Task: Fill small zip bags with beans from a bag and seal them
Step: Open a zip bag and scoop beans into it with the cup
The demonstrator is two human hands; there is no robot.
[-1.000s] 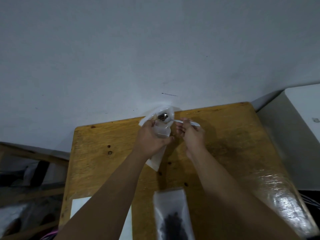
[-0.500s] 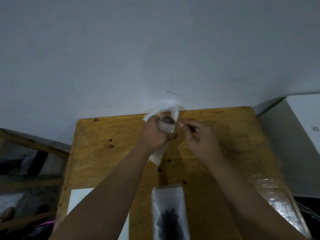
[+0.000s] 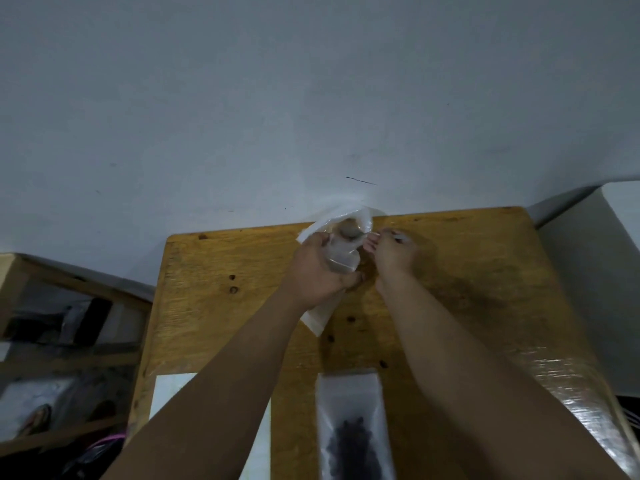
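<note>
Clear plastic bag (image 3: 341,261) is gripped in the left hand (image 3: 318,271) over the wooden table's (image 3: 467,271) far edge. The right hand (image 3: 394,261), just beside it, bunches its fingertips at the bag's mouth; what they pinch, I cannot tell. A zip bag (image 3: 349,393) of dark beans (image 3: 353,448) lies at the table's near edge.

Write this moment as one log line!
left hand: grips clear bag | right hand: fingertips at its mouth | zip bag with beans: on table

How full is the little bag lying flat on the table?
Partly full. In the zip bag on the wooden table, dark beans sit in the near part; the far end looks clear. The bottom is unseen.
</note>
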